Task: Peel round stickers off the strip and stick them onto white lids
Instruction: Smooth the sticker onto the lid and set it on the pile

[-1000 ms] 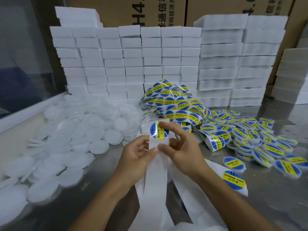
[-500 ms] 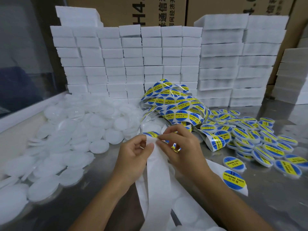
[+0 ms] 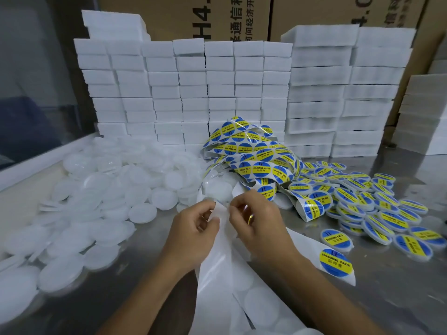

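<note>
Nearest us, spent white backing strip (image 3: 212,281) trails off the table edge (image 3: 399,298) toward our body, so the empty liner stays out of the work area. We hold the strip with both hands: our left hand (image 3: 193,235) pinches its left edge with curled fingers, and our right hand (image 3: 260,226) curls over the right edge, thumb and fingers closed on a shiny sticker (image 3: 249,217) that shows only as a yellow glint, so we judge it freshly peeled but cannot see its face. Just right of our wrist, 1 sticker still on a strip end (image 3: 335,263) reads "SOLDERING PASTE" above Chinese characters, yellow band on blue. To our left the plain white lids (image 3: 101,201) lie heaped within easy reach; to our right the finished, labelled lids (image 3: 377,204) pile up apart from them, which keeps done and undone separate. Between them the loaded sticker strip (image 3: 254,155) lies in a loose tangle, feeding toward our hands. Behind stand stacks of white blocks (image 3: 217,88), and beyond those cardboard cartons (image 3: 242,18) printed with "H4." and partly hidden Chinese text.
</note>
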`<control>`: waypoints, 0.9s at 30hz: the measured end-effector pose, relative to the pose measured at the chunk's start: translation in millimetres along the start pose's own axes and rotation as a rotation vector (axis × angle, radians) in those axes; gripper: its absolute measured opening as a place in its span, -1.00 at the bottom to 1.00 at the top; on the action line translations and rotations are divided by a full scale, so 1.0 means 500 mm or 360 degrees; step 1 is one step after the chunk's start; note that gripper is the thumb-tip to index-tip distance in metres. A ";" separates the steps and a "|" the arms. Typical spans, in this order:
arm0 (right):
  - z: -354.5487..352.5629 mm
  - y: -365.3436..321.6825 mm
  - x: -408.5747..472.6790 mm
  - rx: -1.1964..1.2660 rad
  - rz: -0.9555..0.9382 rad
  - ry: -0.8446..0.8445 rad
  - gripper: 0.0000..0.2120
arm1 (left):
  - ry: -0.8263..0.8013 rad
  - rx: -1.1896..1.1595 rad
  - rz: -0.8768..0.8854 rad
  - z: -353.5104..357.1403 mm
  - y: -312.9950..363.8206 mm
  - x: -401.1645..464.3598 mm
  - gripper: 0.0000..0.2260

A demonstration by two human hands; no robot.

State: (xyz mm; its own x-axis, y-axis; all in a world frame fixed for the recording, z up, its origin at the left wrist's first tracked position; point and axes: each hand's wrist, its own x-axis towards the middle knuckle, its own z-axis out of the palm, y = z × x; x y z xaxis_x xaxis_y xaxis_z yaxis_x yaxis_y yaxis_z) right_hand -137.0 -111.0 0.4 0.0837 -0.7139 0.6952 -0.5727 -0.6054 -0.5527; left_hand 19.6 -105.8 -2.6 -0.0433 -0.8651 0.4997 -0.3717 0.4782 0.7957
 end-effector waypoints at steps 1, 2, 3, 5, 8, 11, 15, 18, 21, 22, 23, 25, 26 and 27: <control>0.002 0.001 0.002 0.0220 0.0244 -0.0014 -0.86 | 0.0024 0.0037 -0.0011 0.000 -0.005 0.000 -0.90; 0.005 0.001 0.005 0.0489 0.0509 -0.0015 -0.79 | 0.0048 0.0076 -0.0017 -0.002 -0.009 -0.001 -0.79; 0.008 -0.001 0.008 0.0768 0.0765 -0.0012 -0.74 | 0.0061 0.0104 -0.0022 -0.003 -0.014 0.000 -0.72; 0.006 -0.008 0.015 0.1333 0.1232 0.0000 -0.69 | 0.0074 0.0150 -0.0014 -0.003 -0.020 0.001 -0.67; -0.010 -0.007 0.021 0.2144 0.1722 0.0013 -0.63 | 0.0090 0.0223 0.0039 0.001 -0.028 0.000 -0.65; -0.018 -0.009 0.024 0.2436 0.1726 0.0061 -0.71 | 0.0078 0.0338 0.0073 0.000 -0.030 -0.002 -0.64; -0.016 -0.018 0.028 0.2366 0.1503 0.0126 -0.76 | 0.0061 0.0452 0.0060 -0.002 -0.036 -0.006 -0.64; -0.007 -0.032 0.021 0.2248 0.1372 0.0005 -0.92 | 0.0052 0.0576 0.0113 -0.002 -0.034 -0.009 -0.73; 0.007 -0.035 0.009 0.2106 0.1309 -0.0118 -0.89 | 0.0001 0.0716 0.0272 -0.004 -0.024 -0.010 -0.82; 0.010 -0.035 0.006 0.2047 0.1322 -0.0134 -0.85 | -0.0009 0.0738 0.0325 -0.007 -0.017 -0.009 -0.84; 0.014 -0.033 0.003 0.2000 0.1348 -0.0136 -0.83 | 0.0019 0.0745 0.0351 -0.011 -0.009 -0.008 -0.83; 0.017 -0.030 0.001 0.1955 0.1400 -0.0112 -0.83 | 0.0232 0.0848 0.0291 -0.027 -0.002 -0.001 -0.78; 0.016 -0.028 0.002 0.1936 0.1414 -0.0096 -0.85 | 0.0387 0.0990 0.0193 -0.039 -0.005 0.005 -0.75; 0.016 -0.026 0.002 0.1921 0.1416 -0.0085 -0.86 | 0.0506 0.1176 0.0033 -0.053 -0.011 0.010 -0.72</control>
State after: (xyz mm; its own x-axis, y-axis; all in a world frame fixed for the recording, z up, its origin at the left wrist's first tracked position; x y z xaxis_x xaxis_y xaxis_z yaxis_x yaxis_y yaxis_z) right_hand -123.0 -106.7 4.6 0.1233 -0.9902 -0.0649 0.5460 0.1223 -0.8288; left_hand 46.1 -108.7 4.8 0.1680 -0.7195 0.6738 -0.8961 0.1733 0.4086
